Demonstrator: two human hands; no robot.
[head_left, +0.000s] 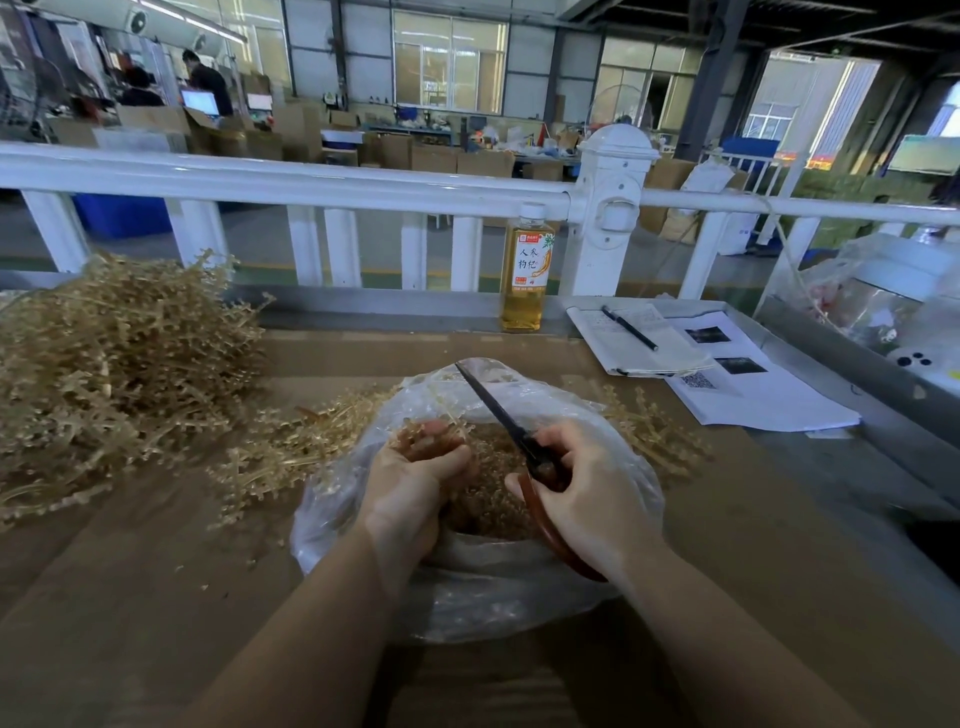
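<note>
The left hand (415, 483) is curled round a little bunch of dry tan stems (431, 439) and holds it over the open clear plastic bag (467, 597). The right hand (587, 493) grips the red handles of the scissors (498, 415), with fingers through the loops. The two dark blades look closed together, like one thin line. The scissors point away from the person, slanting up and to the left. The long blades lie just to the right of the bunch, very near it, and the tip reaches past it. So I think the blades must open and slide a bit to the left to snip the stems, and the right hand is the one to do that. The cut bits would drop into the bag, which already has lots of small brown bits inside. There is one pair of scissors, one bag and one bunch in the hand. There is one big pile of stems (114, 374) far to the left on the brown table (156, 597), and loose stems lie on both sides of the bag. At the back stand one bottle of yellow drink (524, 275) and one notebook (639, 348) with one pen (629, 328) on it.
</note>
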